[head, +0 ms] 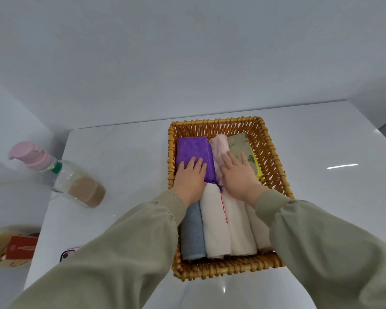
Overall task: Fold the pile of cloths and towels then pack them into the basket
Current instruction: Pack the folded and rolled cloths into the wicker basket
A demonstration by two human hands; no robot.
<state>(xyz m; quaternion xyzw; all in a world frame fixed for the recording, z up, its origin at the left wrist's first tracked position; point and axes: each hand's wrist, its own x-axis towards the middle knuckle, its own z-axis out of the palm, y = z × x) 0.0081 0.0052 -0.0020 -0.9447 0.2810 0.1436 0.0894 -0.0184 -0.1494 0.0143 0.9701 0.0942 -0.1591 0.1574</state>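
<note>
A wicker basket [270,152] stands on the white table and holds several folded cloths. My left hand [190,177] lies flat, fingers straight, on a folded purple cloth [192,148] at the basket's far left. My right hand [239,175] presses flat on a pale pink cloth [218,143] and a green leaf-print cloth [239,143]; a yellow cloth edge [259,172] shows beside it. In the near half lie a blue towel [193,233], a white towel with red lettering [216,228] and further white towels [243,233], side by side.
A clear pump bottle [60,175] with a pink top and brown liquid stands at the table's left edge. A phone [68,254] lies near the front left edge. A red and tan box [13,248] sits lower, off the table's left. A wall rises behind.
</note>
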